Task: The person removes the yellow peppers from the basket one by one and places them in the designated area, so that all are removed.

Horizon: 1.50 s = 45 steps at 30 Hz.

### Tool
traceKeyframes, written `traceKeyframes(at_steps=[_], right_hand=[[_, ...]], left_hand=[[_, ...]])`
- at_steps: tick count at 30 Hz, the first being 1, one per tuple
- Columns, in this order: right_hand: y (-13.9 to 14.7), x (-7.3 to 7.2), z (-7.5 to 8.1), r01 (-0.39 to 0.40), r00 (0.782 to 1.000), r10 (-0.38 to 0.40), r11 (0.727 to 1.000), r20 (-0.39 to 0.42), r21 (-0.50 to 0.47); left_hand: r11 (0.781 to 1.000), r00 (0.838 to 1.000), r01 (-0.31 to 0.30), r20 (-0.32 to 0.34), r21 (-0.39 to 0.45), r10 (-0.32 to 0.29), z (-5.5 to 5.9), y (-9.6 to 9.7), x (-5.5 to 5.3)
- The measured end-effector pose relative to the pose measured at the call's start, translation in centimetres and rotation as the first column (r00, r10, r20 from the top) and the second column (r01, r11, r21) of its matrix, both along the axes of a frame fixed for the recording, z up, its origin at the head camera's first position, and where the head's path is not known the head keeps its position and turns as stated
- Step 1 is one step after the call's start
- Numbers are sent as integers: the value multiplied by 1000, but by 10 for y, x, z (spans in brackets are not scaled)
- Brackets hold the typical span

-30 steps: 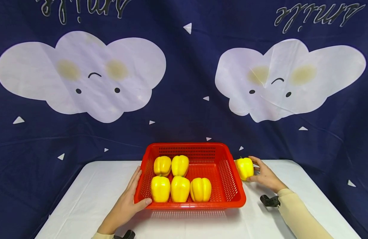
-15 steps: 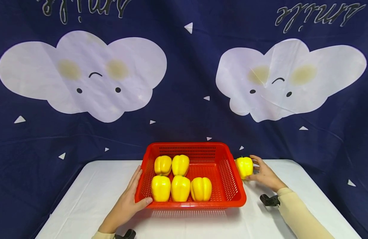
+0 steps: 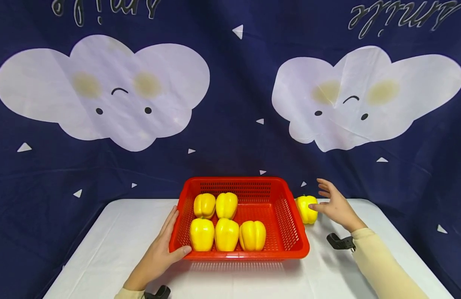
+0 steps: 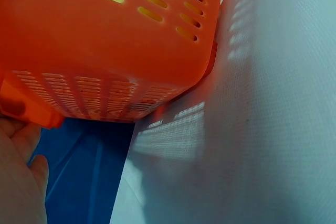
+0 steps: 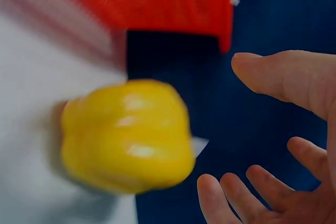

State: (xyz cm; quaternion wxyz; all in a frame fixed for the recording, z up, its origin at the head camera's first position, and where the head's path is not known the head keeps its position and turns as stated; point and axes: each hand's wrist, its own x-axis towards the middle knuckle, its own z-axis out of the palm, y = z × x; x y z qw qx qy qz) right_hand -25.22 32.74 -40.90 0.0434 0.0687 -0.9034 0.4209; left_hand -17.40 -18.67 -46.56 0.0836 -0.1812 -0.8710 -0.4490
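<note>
A red plastic basket (image 3: pixel 273 254) stands on the table with several yellow bell peppers (image 3: pixel 226 235) in it, in two rows at its left and middle. My left hand (image 3: pixel 160 251) rests against the basket's near left corner, its fingers straight along the left side and the thumb on the front rim. Right of the basket, a single yellow bell pepper (image 3: pixel 306 210) sits on the table. My right hand (image 3: pixel 336 208) is raised beside it, fingers and thumb spread, holding nothing. In the right wrist view a gap shows between this pepper (image 5: pixel 128 137) and the fingertips.
A white cloth (image 3: pixel 107 243) covers the table. Behind it hangs a navy backdrop (image 3: pixel 237 91) with printed clouds. Black straps with mounts (image 3: pixel 339 241) are on both wrists. The basket's right rear part (image 3: pixel 254 211) shows bare floor.
My right hand has let go of the pepper beside the basket and lifted up and to the right, its fingers spreading. The pepper stays in place. My left hand keeps its place at the basket.
</note>
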Motion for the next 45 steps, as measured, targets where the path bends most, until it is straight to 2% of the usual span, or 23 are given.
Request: traceKeyframes(at_steps=[8,14,27,36,45], right_hand=[[-27,4,26,-53,996,50,998,-77,-42],[-49,2,37,-81,992,75,995,-98,-61],[-83,-1,43,-133,988,125,987,-86,-92],[-107,-8,39,-174,984,166,978,-71,-115],[-129,-14,36,-175,985,173,978,-22,-118]], left_hand=[[1000,1000,2,12,9,-2,1,1,0],[1000,1000,-6,8,2,6,3,0,1],[1000,1000,-11,5,-17,11,3,-1,1],[1000,1000,-21,11,-23,22,2,-1,2],[1000,999,-24,29,-15,25,2,1,0]])
